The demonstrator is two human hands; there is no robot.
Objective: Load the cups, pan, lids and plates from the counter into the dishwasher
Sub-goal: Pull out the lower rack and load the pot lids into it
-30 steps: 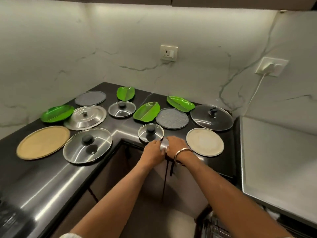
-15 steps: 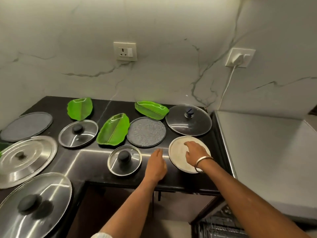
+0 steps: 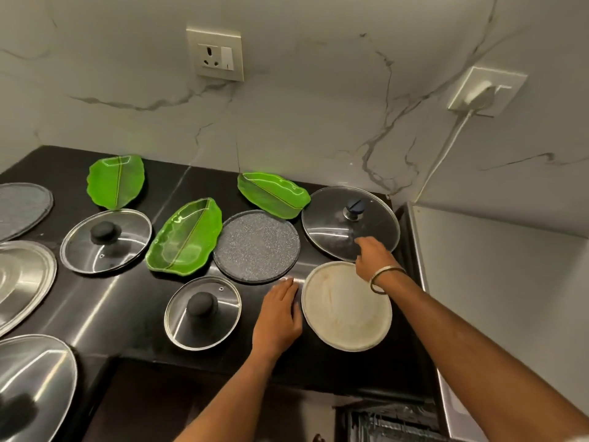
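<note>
A cream round plate (image 3: 345, 306) lies at the counter's front right. Flat on the black counter (image 3: 127, 301), my left hand (image 3: 280, 314) rests with straight fingers against that plate's left rim. My right hand (image 3: 373, 256), with a bangle on the wrist, reaches over the plate's far edge, its fingertips at the near rim of a large glass lid (image 3: 350, 223) with a dark knob; it holds nothing. A grey speckled plate (image 3: 256, 247) and a small glass lid (image 3: 202, 312) lie to the left of my hands.
Three green leaf-shaped plates (image 3: 185, 237) (image 3: 274, 194) (image 3: 116, 180), another glass lid (image 3: 106, 240), steel lids (image 3: 19, 282) (image 3: 32, 387) and a grey plate (image 3: 19, 205) cover the counter's left. The dishwasher rack (image 3: 392, 422) shows at the bottom right, below a pale worktop (image 3: 494, 282).
My right hand has moved from the middle of the cream plate to its far edge, by the large glass lid. The left hand stays flat on the counter. The view has come closer.
</note>
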